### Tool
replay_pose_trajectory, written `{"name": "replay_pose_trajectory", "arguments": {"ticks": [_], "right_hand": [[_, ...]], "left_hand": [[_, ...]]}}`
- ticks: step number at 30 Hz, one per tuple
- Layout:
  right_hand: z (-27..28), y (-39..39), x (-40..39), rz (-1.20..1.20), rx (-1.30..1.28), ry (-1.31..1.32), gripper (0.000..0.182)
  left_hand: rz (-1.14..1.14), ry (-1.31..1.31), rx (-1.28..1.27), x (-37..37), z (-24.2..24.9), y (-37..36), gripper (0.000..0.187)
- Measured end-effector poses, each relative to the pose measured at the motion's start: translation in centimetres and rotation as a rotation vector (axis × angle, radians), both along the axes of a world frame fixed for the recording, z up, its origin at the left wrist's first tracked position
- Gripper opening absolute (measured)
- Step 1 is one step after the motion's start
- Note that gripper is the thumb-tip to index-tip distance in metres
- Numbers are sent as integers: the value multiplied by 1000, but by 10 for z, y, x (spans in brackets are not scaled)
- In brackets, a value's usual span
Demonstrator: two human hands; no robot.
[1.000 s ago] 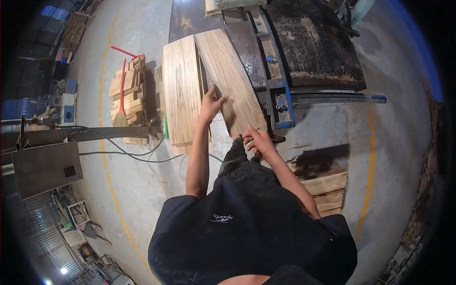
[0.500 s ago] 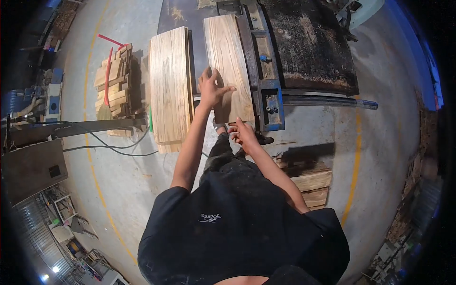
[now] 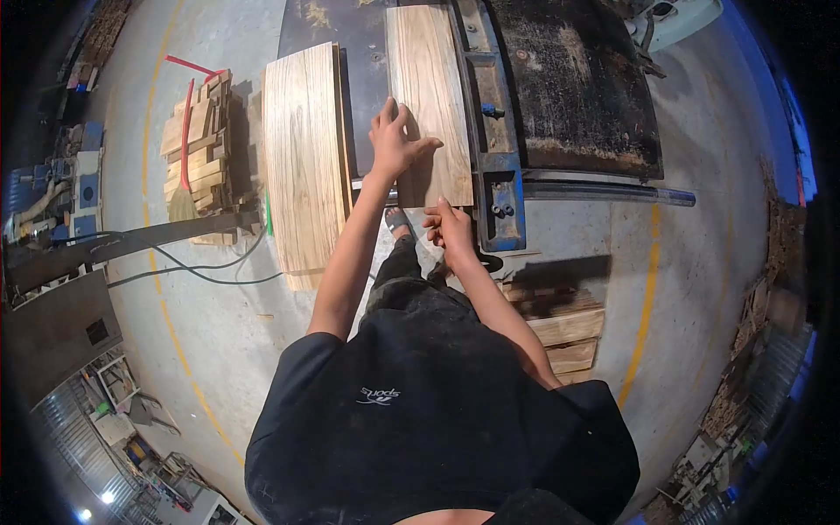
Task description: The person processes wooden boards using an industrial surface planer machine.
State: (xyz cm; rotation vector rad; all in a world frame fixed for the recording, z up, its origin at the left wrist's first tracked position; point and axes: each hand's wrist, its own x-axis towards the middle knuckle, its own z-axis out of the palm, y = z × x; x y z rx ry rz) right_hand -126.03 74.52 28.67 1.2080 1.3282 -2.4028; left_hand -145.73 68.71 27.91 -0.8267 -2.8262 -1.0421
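A pale wooden board [image 3: 431,96] lies lengthwise on the dark machine table [image 3: 371,79], close beside a blue-edged metal fence [image 3: 488,96]. My left hand [image 3: 398,147] rests on the board's left side, fingers spread and thumb reaching across its face. At the board's near end is my right hand [image 3: 452,230], its index finger touching the end edge and the other fingers loosely curled and apart. To the left of my left arm lies a stack of similar boards [image 3: 302,149].
A pile of wood pieces [image 3: 197,144] with a red-handled broom [image 3: 184,197] stands at left. Cables [image 3: 210,273] run over the floor. More boards [image 3: 564,328] lie low at my right. A metal rail [image 3: 604,192] sticks out right of the fence.
The board has slid forward along the table and now sits against the fence, straighter than before. Both hands have moved forward with it. The view has shifted slightly.
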Motion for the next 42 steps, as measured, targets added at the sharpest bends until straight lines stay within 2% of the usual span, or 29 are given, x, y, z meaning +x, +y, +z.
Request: {"name": "replay_pose_trajectory", "arguments": {"ticks": [11, 14, 17, 20, 25, 27, 29, 30, 31, 33, 34, 36, 37, 38, 40, 41, 42], "right_hand": [[-1, 11, -14, -35, 8, -36, 47], [5, 9, -16, -77, -73, -110, 45], [8, 2, -19, -140, 7, -119, 37], [2, -4, -14, -342, -131, -14, 23], [-1, -10, 14, -278, -38, 43, 30], [11, -12, 35, -95, 76, 8, 37], [40, -18, 54, -66, 418, 114, 40], [53, -23, 57, -128, 503, 112, 31], [59, -21, 59, -133, 499, 107, 31], [71, -15, 60, -9, 1445, 516, 19], [81, -20, 55, -35, 1399, 627, 14], [76, -27, 50, 111, 1259, 644, 13], [70, -29, 50, 202, 1159, 608, 14], [64, -29, 51, 192, 1163, 613, 14], [50, -30, 57, 278, 781, 407, 30], [41, -28, 59, 279, 775, 405, 30], [33, -22, 59, 308, 358, 176, 38]], "left_hand": [[-9, -65, -9, -14, 4, 11, 100], [-4, -31, -10, -10, 1, 10, 99], [21, -25, -6, -3, -5, 9, 95], [49, 42, 70, 10, -15, 5, 91], [51, 114, 107, 46, -7, -5, 89], [66, 85, 52, 69, 3, -14, 89], [61, 59, 72, 91, 21, -20, 82], [41, 36, 17, 93, 21, -21, 82], [21, 9, -43, 97, 20, -26, 82], [47, -1154, 486, 74, 23, -36, 74], [-83, -1087, 585, 82, 28, -53, 69], [-81, -1227, 903, 68, 53, -71, 63], [-131, -1329, 1474, 73, 62, -72, 62], [-142, -1326, 1469, 69, 55, -76, 62], [244, -817, 859, 61, 28, -91, 62], [101, -724, 632, 69, 40, -88, 60], [78, -566, 577, 71, 14, -86, 60]]}}
